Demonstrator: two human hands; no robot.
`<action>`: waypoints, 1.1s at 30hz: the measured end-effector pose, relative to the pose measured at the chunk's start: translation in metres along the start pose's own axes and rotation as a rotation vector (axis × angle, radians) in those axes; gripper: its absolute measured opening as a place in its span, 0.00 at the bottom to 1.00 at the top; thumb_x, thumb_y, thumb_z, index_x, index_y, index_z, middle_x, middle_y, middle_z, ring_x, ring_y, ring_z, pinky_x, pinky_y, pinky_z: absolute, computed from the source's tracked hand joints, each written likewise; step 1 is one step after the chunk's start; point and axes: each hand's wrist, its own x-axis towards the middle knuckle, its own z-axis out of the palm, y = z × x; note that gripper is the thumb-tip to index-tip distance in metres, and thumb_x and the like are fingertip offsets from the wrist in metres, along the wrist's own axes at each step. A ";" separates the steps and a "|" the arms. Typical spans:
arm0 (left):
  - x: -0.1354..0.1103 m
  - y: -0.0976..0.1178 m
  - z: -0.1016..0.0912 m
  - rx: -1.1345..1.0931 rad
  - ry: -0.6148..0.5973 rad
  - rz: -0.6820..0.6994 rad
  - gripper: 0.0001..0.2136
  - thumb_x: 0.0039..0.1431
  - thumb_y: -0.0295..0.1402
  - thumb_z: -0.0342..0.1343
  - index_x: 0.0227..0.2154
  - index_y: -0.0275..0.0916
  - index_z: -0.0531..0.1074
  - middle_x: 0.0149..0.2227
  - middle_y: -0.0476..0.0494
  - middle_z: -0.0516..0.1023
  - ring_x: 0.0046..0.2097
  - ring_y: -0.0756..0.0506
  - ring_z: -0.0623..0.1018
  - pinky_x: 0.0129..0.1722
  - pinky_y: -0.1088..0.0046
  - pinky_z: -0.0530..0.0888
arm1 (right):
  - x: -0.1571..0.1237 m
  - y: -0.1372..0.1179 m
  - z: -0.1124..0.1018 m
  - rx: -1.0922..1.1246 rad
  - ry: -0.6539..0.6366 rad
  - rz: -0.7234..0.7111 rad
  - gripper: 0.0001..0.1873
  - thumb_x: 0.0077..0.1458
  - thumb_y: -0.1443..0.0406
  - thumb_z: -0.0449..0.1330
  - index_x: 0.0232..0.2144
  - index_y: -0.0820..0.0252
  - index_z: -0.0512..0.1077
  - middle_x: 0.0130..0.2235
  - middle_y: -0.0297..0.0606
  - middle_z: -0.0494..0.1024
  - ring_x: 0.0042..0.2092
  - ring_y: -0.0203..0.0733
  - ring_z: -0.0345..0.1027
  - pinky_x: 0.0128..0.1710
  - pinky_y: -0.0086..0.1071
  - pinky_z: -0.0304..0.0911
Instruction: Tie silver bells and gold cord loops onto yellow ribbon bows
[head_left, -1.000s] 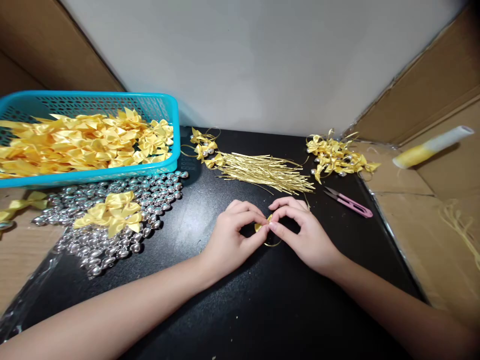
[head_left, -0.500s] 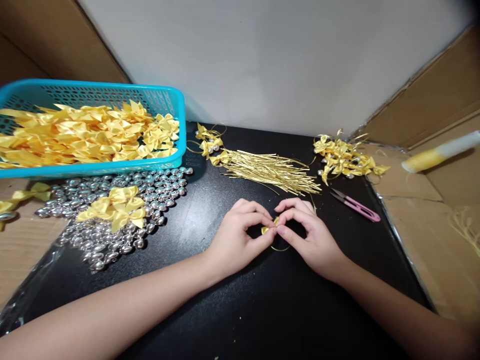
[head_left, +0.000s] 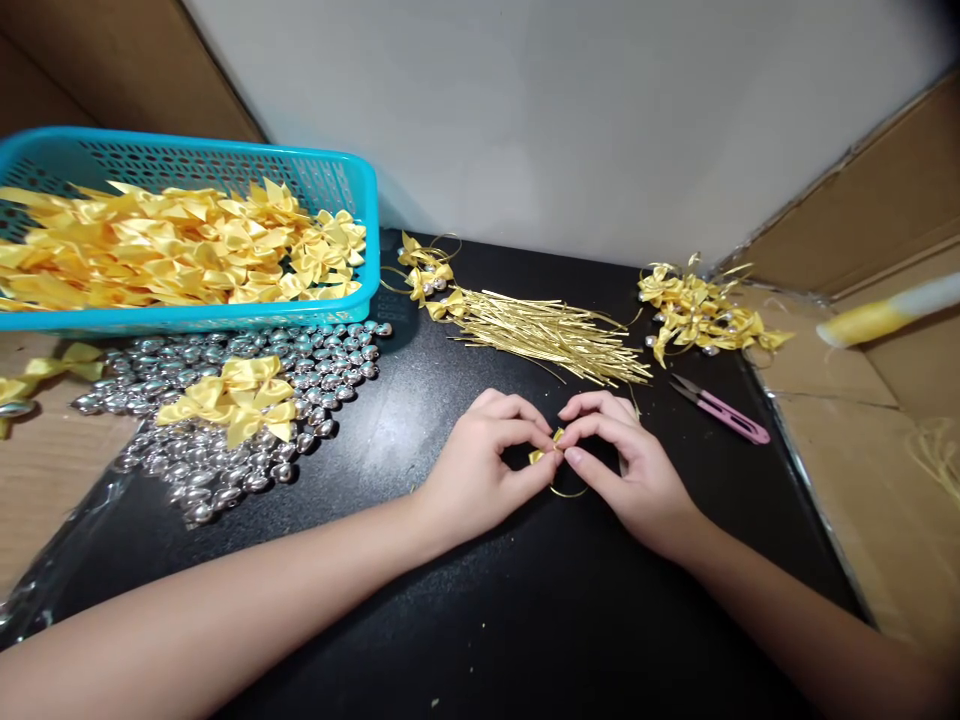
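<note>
Over the black tabletop (head_left: 420,620), my left hand (head_left: 491,455) and my right hand (head_left: 626,465) meet fingertip to fingertip. Between them is a small yellow ribbon bow (head_left: 535,456), mostly covered by the fingers. My left thumb and forefinger pinch the bow. A thin gold cord (head_left: 568,493) curves out below the fingertips, and my right thumb and forefinger close on it beside the bow. How the cord passes round the bow is hidden. Just beyond my hands lies a bundle of cut gold cords (head_left: 551,335).
A turquoise basket (head_left: 371,215) of yellow bows stands back left. Silver beads (head_left: 199,490) spread in front of it, with several loose bows (head_left: 240,400) on top. Pink thread snips (head_left: 731,418) lie at right. Bows with beads and cords sit in a right pile (head_left: 697,310) and left pile (head_left: 427,275).
The camera view has shifted slightly, so the scene sits a little differently. My hands keep their pinch on the bow and cord, with only small finger movement.
</note>
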 end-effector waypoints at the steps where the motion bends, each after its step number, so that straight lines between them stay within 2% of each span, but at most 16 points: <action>1: 0.000 0.000 0.000 -0.001 -0.002 -0.002 0.02 0.54 0.27 0.62 0.28 0.38 0.80 0.34 0.45 0.80 0.39 0.45 0.74 0.41 0.67 0.69 | 0.000 0.000 0.000 0.004 0.005 -0.002 0.04 0.58 0.66 0.58 0.32 0.53 0.73 0.43 0.36 0.71 0.50 0.46 0.62 0.53 0.45 0.52; 17: 0.000 -0.001 0.000 0.007 -0.002 0.021 0.02 0.54 0.27 0.63 0.27 0.39 0.79 0.34 0.46 0.80 0.39 0.46 0.75 0.41 0.67 0.69 | 0.002 0.005 0.002 0.052 0.075 0.000 0.03 0.55 0.66 0.61 0.30 0.55 0.74 0.38 0.37 0.71 0.44 0.45 0.64 0.48 0.43 0.57; 33: -0.001 -0.001 0.000 0.022 0.002 0.038 0.02 0.53 0.27 0.63 0.28 0.39 0.79 0.34 0.47 0.80 0.39 0.46 0.74 0.40 0.68 0.69 | 0.004 0.004 -0.002 0.058 0.005 0.024 0.04 0.56 0.65 0.60 0.28 0.57 0.73 0.37 0.37 0.71 0.43 0.43 0.65 0.47 0.41 0.58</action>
